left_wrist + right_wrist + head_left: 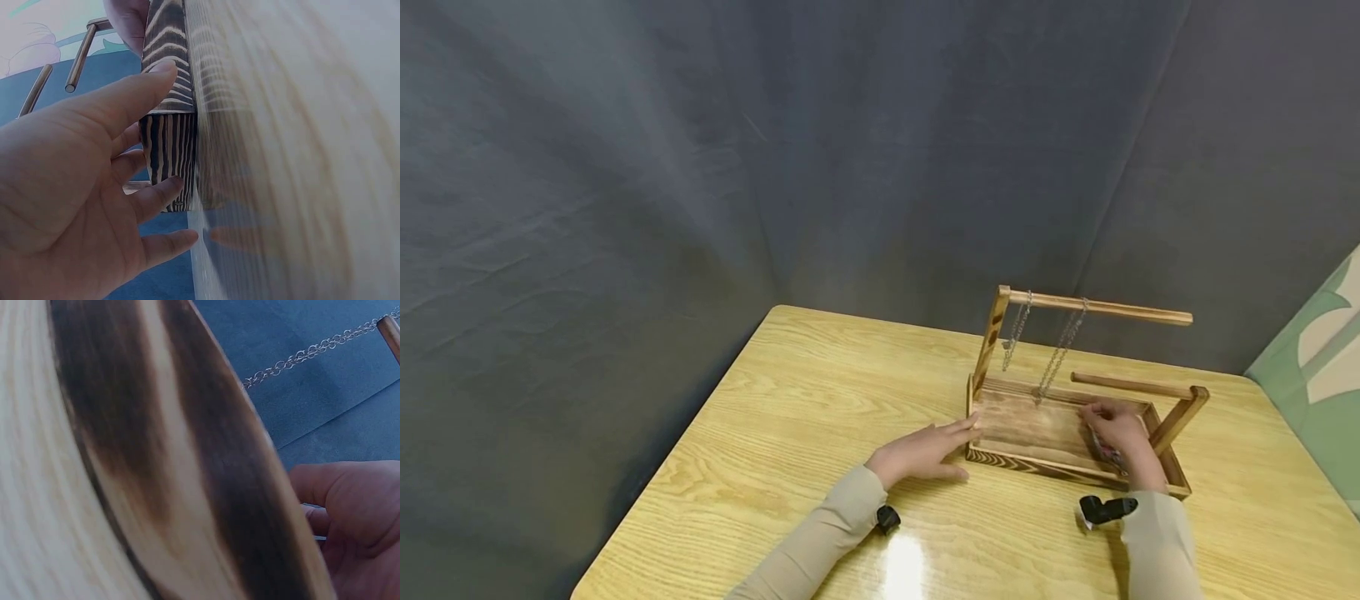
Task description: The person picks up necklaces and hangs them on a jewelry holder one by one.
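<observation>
A wooden jewellery stand (1037, 471) with a shallow tray base and hanging bars is on the table. My left hand (925, 454) rests at the tray's left front corner, fingers spread and thumb along the striped front (165, 47). My right hand (1118, 429) reaches down inside the tray's right part, fingers bent. Partly hidden under it lies a small multicoloured item (1107, 452); I cannot tell whether the fingers pinch it. Two silvery chains hang from the upper bar: a shorter chain (1017, 329) near the left post and a longer chain (1062, 354) further right.
A lower bar (1131, 384) extends leftward from the right post (1180, 421). The yellow wood-grain table (820, 383) reaches back to a dark grey curtain (925, 167). A green and beige patterned panel (1322, 367) stands at the right.
</observation>
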Motion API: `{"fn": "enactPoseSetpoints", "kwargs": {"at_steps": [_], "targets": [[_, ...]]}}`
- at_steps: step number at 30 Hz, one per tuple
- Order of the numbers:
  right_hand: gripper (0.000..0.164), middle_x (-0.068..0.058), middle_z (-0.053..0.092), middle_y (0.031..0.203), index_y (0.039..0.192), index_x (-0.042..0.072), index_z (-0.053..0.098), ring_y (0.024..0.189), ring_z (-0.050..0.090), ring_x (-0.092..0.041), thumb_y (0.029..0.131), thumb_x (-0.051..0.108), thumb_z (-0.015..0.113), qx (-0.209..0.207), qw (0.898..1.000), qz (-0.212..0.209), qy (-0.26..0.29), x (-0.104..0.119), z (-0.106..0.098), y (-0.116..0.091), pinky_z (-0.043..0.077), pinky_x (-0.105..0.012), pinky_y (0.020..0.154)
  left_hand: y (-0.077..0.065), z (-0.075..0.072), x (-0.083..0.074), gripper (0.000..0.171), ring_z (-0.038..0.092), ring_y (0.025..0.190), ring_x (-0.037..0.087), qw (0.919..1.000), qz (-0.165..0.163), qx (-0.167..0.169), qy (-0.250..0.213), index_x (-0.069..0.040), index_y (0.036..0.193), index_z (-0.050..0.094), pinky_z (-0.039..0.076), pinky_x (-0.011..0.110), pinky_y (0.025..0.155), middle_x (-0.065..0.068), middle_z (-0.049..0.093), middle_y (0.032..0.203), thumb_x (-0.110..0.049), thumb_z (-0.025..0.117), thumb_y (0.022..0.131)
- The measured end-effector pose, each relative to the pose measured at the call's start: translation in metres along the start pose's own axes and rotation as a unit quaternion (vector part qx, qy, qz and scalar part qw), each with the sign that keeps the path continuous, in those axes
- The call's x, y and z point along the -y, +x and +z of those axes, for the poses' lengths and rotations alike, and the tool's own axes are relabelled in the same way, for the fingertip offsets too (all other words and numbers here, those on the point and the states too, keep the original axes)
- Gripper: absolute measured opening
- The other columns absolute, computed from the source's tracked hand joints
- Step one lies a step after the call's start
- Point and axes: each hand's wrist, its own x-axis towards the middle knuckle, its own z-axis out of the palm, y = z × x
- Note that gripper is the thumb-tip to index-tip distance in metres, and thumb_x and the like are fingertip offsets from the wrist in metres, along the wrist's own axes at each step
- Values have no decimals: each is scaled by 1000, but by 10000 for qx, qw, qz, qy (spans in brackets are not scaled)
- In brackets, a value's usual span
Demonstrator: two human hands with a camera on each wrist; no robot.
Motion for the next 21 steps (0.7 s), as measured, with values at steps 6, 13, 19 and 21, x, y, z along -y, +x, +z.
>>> {"fn": "enactPoseSetpoints", "kwargs": {"at_steps": [6, 13, 19, 21], "targets": [[36, -23, 66, 91, 111, -10, 59, 57, 53, -11, 97, 21, 47, -210, 9997, -109, -50, 0, 1, -1, 41, -27, 47, -1, -1, -1, 74, 28, 137, 14, 10000, -49, 19, 19, -24, 150, 14, 19, 43, 115, -6, -4, 156, -48, 50, 90], [39, -19, 69, 88, 117, -11, 55, 66, 63, -9, 97, 22, 49, -44, 9993, -96, 347, 1, 2, -1, 47, -26, 49, -1, -1, -2, 74, 33, 135, 15, 10000, -42, 51, -18, -24, 151, 13, 19, 44, 115, -6, -4, 156, -48, 49, 91], [44, -24, 65, 98, 125, -13, 49, 65, 58, -6, 99, 22, 43, 248, 9959, -54, 864, 1, -4, -1, 47, -28, 48, 0, -1, 0, 73, 33, 135, 15, 10000, 3, 20, -45, -23, 150, 14, 20, 45, 115, -5, -3, 157, -48, 49, 91], [44, -28, 64, 103, 126, -16, 46, 70, 60, -5, 100, 19, 41, 329, 9949, -109, 950, 2, -6, -2, 51, -27, 54, -1, -1, 0, 73, 33, 135, 14, 10000, 5, 27, -47, -23, 150, 14, 20, 45, 115, -5, -3, 157, -48, 49, 91]]}}
